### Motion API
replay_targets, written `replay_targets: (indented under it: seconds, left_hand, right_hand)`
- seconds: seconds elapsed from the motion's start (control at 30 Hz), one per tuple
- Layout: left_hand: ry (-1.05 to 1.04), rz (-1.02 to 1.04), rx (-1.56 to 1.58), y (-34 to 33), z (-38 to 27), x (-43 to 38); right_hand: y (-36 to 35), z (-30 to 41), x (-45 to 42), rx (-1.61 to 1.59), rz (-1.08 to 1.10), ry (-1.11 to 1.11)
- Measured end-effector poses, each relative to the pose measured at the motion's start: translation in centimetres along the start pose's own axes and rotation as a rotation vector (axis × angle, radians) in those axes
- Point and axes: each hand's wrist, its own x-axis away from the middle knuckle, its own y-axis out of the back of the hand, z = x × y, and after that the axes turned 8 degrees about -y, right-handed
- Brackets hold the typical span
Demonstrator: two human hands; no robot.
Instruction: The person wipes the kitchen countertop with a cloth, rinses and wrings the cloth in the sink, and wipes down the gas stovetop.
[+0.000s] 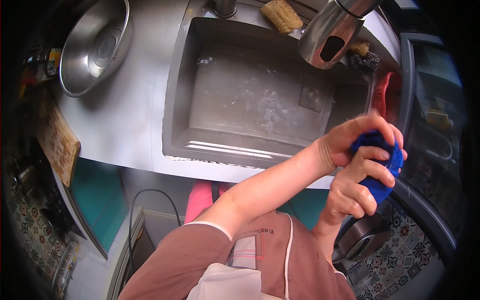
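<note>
Both my hands grip a bunched blue cloth (380, 192) over the right end of the counter. My left hand (347, 137) reaches across from the left and curls over the cloth's upper part. Lower down, my right hand (358, 183) has its bent fingers pressed into the cloth's near side. Their skin looks wet. To the left of the hands lies a grey sink (232, 112) with patches of suds on its floor and a square drain (312, 96). Above the sink's far right hangs a metal faucet head (322, 41).
A steel basin (99, 48) leans at the back left. A loofah sponge (282, 15) and a dark scouring pad (363, 62) sit behind the sink. Beside the right rim is a red plastic container (384, 93). A wooden board (60, 138) stands left, an electric kettle (363, 238) lower right.
</note>
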Motion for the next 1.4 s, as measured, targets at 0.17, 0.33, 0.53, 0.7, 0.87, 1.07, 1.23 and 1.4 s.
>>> replay_targets:
  seconds: [0.17, 0.33, 0.53, 0.7, 0.87, 1.07, 1.23, 1.4]
  left_hand:
    - [0.231, -0.020, -0.731, -3.0, -1.6, 0.3]
    - [0.521, -0.072, -0.843, -5.1, -2.4, 1.3]
    - [0.417, -0.051, -1.318, -3.7, -2.7, 2.2]
    - [0.349, -0.137, -1.760, 0.2, -3.4, 3.5]
    - [0.408, -0.182, -2.160, 6.8, -5.8, 5.7]
    - [0.614, -0.444, -2.342, 11.5, -8.1, 8.4]
    - [0.561, -0.805, -2.322, 11.6, -8.2, 8.7]
    - [0.522, -0.580, -2.383, 11.3, -5.5, 7.5]
  right_hand:
    - [0.8, 1.2, 2.4, 0.197, 0.093, -0.044]
    - [1.8, 4.3, 4.5, 0.439, -0.054, -0.438]
    - [0.1, 4.7, 5.8, 0.857, -0.724, -0.270]
    - [2.0, 5.9, 4.9, 1.234, -1.118, -0.314]
    - [8.9, 8.6, 3.7, 1.627, -1.297, -0.287]
    - [16.8, 12.2, 3.1, 1.930, -1.486, -0.295]
    - [18.7, 13.5, 4.9, 2.423, -1.285, -0.255]
    - [18.4, 16.4, 8.2, 2.141, -1.198, 0.255]
